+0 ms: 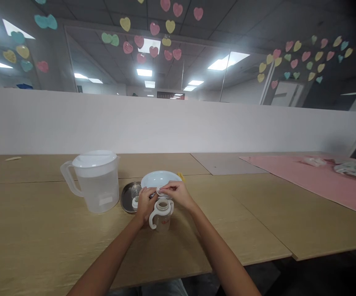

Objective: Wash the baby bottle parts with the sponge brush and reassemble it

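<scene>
Pitcher (pixel 100 185), translucent, lidded, handle facing left, stands on the counter (pixel 42 230) well left of the left hand (pixel 146 203) and its fingers. Metal tray (pixel 124 200) just left of those fingers, with a clear cap (pixel 136 190) and a white bottle part (pixel 135 202) in it. Left fingers bent, nearly closed, right beside a small white piece (pixel 159 190); grip partly hidden, can't tell. White bowl (pixel 159 177) just beyond the fingers. Two-handled bottle (pixel 164 223) upright, open-topped, just below the fingers. Right hand (pixel 180 194): fingers pinched nearly closed on the small white piece. Pink mat (pixel 292 176) well right of the fingers.
</scene>
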`<state>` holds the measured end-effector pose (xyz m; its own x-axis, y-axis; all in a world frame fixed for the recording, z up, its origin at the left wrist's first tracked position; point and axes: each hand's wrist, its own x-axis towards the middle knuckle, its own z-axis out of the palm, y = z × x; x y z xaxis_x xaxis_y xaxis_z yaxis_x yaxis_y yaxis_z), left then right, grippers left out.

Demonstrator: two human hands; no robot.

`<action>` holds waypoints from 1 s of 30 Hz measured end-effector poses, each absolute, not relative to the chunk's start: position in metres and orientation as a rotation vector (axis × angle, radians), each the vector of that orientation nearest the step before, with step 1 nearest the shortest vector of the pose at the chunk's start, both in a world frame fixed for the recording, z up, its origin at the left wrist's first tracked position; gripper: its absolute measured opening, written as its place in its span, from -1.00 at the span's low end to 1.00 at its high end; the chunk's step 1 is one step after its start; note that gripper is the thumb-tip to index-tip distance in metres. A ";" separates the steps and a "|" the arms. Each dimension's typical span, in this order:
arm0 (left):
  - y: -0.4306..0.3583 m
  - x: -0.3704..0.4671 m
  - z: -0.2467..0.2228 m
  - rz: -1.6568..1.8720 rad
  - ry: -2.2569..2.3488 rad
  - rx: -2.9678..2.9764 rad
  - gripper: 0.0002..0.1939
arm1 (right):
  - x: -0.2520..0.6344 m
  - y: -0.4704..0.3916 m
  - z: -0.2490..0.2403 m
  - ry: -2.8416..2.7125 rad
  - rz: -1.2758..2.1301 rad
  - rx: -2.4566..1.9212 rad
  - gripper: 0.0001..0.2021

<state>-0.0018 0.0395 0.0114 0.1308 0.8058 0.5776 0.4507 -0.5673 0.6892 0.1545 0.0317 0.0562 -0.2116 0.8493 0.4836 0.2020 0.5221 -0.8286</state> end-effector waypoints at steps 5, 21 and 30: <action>0.039 -0.002 0.011 1.414 1.224 2.133 -0.69 | 0.156 0.027 0.066 -1.625 0.916 -0.796 -0.79; 0.042 0.000 0.010 1.443 1.289 2.169 -0.72 | 0.161 0.019 0.075 -1.233 1.213 -0.540 -0.73; 0.041 0.002 0.010 1.427 1.302 2.169 -0.73 | 0.166 0.008 0.085 -1.279 1.219 -0.360 -0.81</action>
